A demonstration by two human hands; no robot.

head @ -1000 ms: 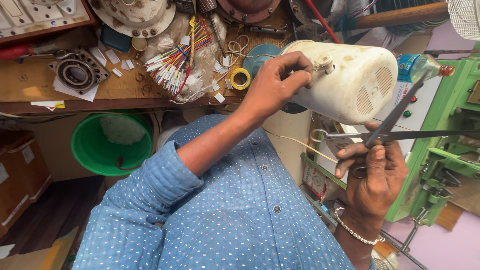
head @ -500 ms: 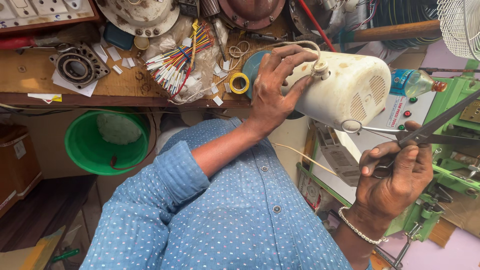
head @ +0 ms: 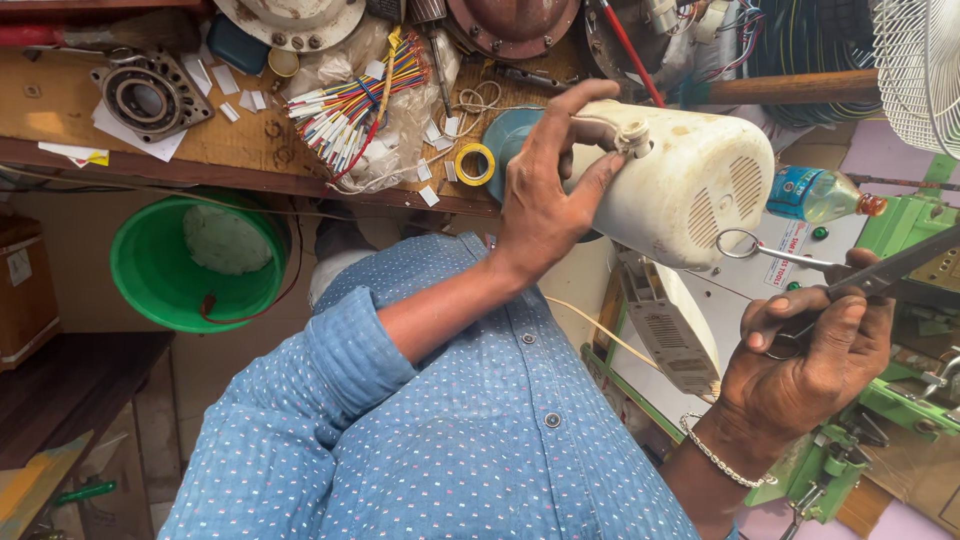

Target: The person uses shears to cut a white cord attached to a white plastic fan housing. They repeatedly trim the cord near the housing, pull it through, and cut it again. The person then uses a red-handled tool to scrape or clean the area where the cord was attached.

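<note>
Left hand (head: 545,205) grips the rear of a cream plastic fan motor housing (head: 690,185), fingers spread over its top and thumb side, holding it up in front of the cluttered wooden surface (head: 230,140). Housing is tilted, vented end facing right. Right hand (head: 815,350) is closed around the handles of a pair of scissors (head: 850,280); one metal ring handle sits just beside the housing's lower edge, blades pointing off to the right. A chain bracelet (head: 715,460) is on the right wrist. A thin pale cord (head: 600,335) runs below the housing. On the surface: a bundle of coloured wires (head: 350,100), a yellow tape roll (head: 474,163), a metal bearing plate (head: 150,98). Green bucket (head: 150,290) below the surface at left. Plastic bottle (head: 825,195) lies right of the housing; white fan grille (head: 925,70) at top right.
</note>
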